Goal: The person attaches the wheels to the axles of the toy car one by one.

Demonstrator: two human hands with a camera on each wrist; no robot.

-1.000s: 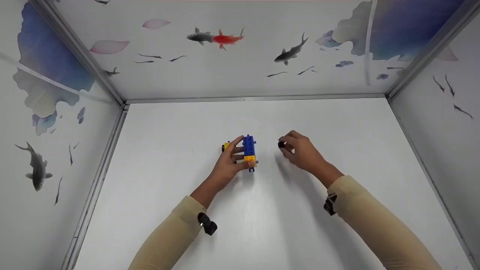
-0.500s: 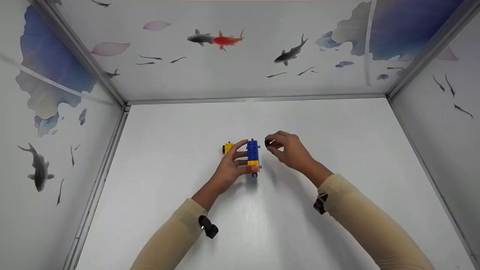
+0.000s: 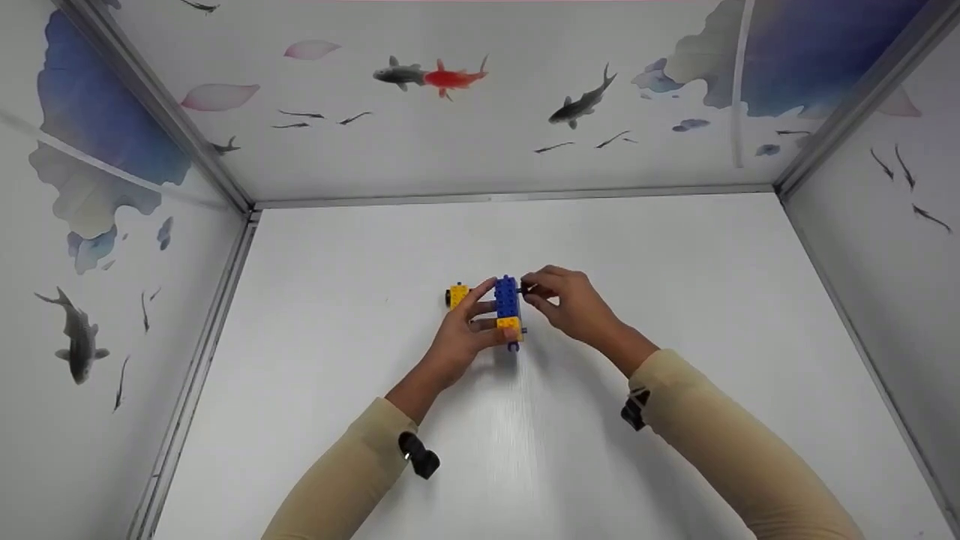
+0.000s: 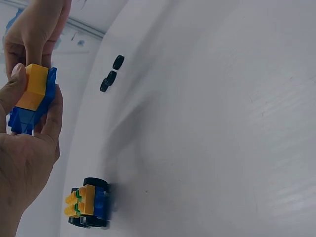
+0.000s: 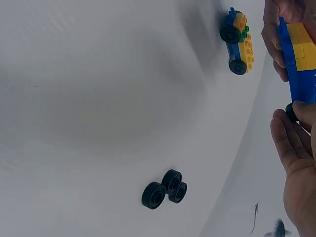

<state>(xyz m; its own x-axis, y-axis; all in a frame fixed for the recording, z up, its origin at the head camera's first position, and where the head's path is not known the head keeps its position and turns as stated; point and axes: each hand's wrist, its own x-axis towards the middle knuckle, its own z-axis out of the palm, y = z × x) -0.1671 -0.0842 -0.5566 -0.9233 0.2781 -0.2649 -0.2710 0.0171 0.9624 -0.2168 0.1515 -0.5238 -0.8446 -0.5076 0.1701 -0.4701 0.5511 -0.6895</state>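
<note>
My left hand (image 3: 455,339) grips a blue and yellow toy car body (image 3: 506,298), built of bricks, above the table; short axle ends stick out of its right side. My right hand (image 3: 576,304) pinches a small black wheel (image 5: 291,112) between thumb and fingers. In the right wrist view the wheel meets the blue base of the body; whether it sits fully on the axle cannot be seen. From the left wrist view, the yellow bricks (image 4: 33,86) lie under my left thumb.
A second toy car (image 5: 239,43), yellow, green and blue with black wheels, stands on the white table (image 3: 330,360) beyond my left hand. Three loose black wheels (image 5: 154,195) lie together on the table. Printed panels (image 3: 495,150) wall the table's back and sides.
My right hand has moved left with the wheel, from a gap away to the car body's upper axle end. My left hand has shifted slightly right and down with the body.
</note>
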